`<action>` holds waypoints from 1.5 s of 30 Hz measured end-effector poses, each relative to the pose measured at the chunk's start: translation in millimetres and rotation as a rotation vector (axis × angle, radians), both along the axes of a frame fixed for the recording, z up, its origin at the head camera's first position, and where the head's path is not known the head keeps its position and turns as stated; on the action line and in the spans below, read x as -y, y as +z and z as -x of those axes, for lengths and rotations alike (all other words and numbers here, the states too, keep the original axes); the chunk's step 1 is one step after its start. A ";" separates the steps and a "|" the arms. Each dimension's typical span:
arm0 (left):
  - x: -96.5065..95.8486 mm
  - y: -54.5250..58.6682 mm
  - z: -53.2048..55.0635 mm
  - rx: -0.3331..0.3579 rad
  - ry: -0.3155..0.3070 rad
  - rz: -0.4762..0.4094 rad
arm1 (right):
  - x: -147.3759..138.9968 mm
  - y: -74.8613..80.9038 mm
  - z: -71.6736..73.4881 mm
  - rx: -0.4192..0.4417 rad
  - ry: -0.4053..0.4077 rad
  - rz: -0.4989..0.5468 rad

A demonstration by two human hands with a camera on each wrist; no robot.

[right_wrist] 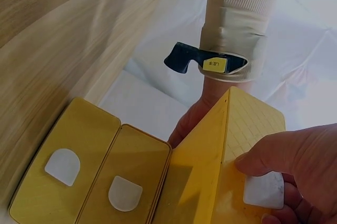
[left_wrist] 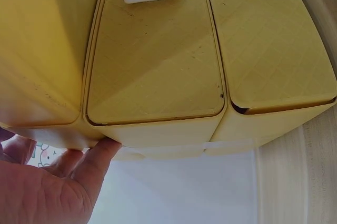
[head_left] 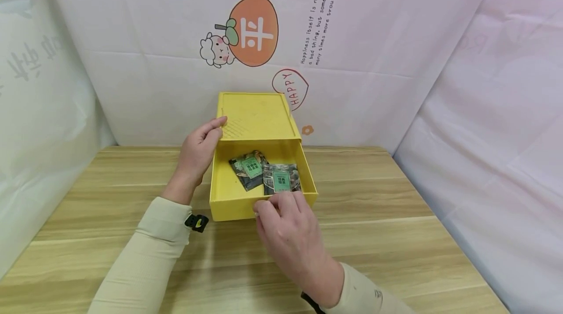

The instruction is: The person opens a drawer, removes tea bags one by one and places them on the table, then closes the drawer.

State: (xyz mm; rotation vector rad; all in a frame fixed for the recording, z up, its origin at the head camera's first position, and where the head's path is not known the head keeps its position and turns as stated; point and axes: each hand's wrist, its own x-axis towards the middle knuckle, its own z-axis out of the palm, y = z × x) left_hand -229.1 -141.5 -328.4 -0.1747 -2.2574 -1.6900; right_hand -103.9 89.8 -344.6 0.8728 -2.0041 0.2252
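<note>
A yellow drawer cabinet (head_left: 259, 113) stands on the table, its top drawer (head_left: 233, 210) pulled out toward me. Two dark packets with green labels lie inside: one packet (head_left: 246, 171) tilted at the left, the other packet (head_left: 282, 180) partly over it near the front. My left hand (head_left: 196, 153) rests against the cabinet's left side, fingers reaching the top edge. At the drawer's front, my right hand (head_left: 292, 235) holds the white pull tab (right_wrist: 263, 190), with the thumb against the yellow front and the other fingers curled by the tab.
Below the pulled-out drawer, the wrist views show two shut drawers, a middle drawer (right_wrist: 138, 163) and a lower drawer (right_wrist: 68, 129), each with a white tab. A printed white sheet (head_left: 176, 59) hangs behind the wood-grain table (head_left: 378, 216); more white sheets flank both sides.
</note>
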 end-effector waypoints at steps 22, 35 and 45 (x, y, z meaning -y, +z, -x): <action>-1.0 1.6 1.6 0.001 0.025 0.003 | -1.6 -6.1 -6.7 0.026 -0.008 -0.011; -1.0 1.0 1.3 0.010 0.031 0.016 | -3.0 -4.3 -6.5 -0.012 0.063 0.060; -0.7 -0.2 1.7 0.012 0.029 0.019 | -4.9 3.7 -6.1 -0.059 0.152 0.124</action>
